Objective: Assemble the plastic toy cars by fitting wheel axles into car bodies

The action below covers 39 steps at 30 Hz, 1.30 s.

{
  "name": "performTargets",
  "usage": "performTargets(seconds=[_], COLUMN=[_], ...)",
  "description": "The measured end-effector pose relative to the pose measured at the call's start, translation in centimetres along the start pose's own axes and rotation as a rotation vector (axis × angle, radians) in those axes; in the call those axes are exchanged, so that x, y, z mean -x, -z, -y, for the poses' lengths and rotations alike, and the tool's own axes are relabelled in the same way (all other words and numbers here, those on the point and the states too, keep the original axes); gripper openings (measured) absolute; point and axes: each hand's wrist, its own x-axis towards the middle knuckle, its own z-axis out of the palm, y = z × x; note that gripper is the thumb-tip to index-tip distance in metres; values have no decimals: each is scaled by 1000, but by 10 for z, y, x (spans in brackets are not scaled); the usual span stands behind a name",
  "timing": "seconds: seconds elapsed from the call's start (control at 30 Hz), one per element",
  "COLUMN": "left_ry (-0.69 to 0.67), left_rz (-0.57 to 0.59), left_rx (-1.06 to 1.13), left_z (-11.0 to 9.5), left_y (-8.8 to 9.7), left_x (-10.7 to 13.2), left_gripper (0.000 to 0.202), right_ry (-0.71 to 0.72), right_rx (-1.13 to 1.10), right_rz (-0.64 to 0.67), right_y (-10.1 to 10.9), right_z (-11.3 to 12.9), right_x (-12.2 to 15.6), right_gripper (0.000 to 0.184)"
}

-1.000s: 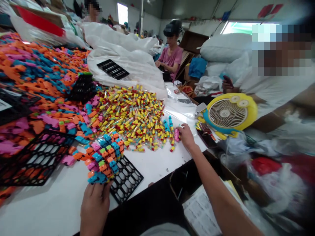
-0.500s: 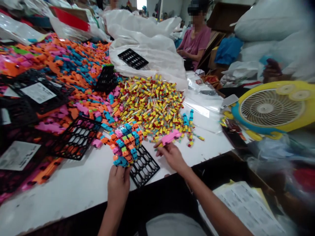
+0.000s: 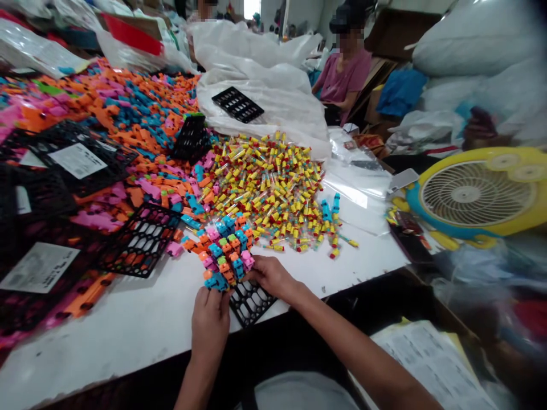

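My left hand point(image 3: 210, 316) is closed on the lower end of a bundle of small plastic toy cars point(image 3: 231, 242) in orange, blue, pink and green, held up over the table. My right hand point(image 3: 273, 279) is at the right side of this bundle, fingers closed around a pink toy car point(image 3: 248, 260) whose end shows beside the others. Whatever backs the bundle is hidden. Under it, a black lattice tray point(image 3: 252, 304) with oval holes lies on the white table point(image 3: 141, 319).
Yellow-capped clear tubes point(image 3: 269, 188) are heaped behind my hands. Loose toy cars point(image 3: 128, 119) pile up on the left, with black trays point(image 3: 141, 239) among them. A yellow fan point(image 3: 474, 193) stands right. A person in a pink shirt point(image 3: 348, 77) sits beyond.
My right hand has moved left, carrying the pink toy car from over the table to the bundle's right side. My left hand still holds the bundle. The view has shifted slightly.
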Motion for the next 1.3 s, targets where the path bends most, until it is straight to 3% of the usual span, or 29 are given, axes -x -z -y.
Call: performTargets(seconds=[0.1, 0.2, 0.3, 0.4, 0.47, 0.53, 0.6, 0.73, 0.8, 0.87, 1.0, 1.1, 1.2, 1.3], left_ry=[-37, -50, -68, -111, -144, -176, -201, -112, -68, -60, -53, -61, -57, -44], left_rz=[-14, -34, -45, -54, -63, -75, -83, -79, -72, -69, -50, -46, -42, -27], left_rx=[18, 6, -14, -46, -56, -53, -47, -66, -55, -40, -58, -49, -30, -11], left_z=[1, 4, 10, 17, 21, 23, 22, 14, 9, 6, 3, 2, 2, 2], left_y=[0, -2, -5, -9, -10, -10, -9, -6, -5, -5, -3, -2, -2, -2], left_x=[-1, -1, -1, -1, -3, -5, -6, -5, -3, -2, -1, -2, -2, -1], left_gripper=[17, 21, 26, 29, 29, 29, 28, 29, 28, 24, 20, 21, 21, 20], right_ry=[3, -4, -75, -381, -539, -629, -698, -735, -697, -606, -409, -359, -342, -265], right_rx=[34, 55, 171, 492, 590, 611, 607, 574, 540, 365, -234, -454, -448, -206], right_rz=[0, -177, -436, -656, -748, -788, -799, -829, -869, -852, -507, -268, -181, -194], right_y=[-5, 6, 57, 132, 174, 198, 206, 195, 179, 154, 77, 23, -1, 0], right_z=[3, -4, -17, -30, -39, -48, -58, -65, -58, -46, -14, 0, -3, -13], right_x=[3, 11, 19, 24, 25, 27, 29, 37, 41, 41, 32, 21, 13, 10], right_gripper=[9, 16, 19, 17, 15, 17, 18, 19, 24, 29, 31, 19, 10, 8])
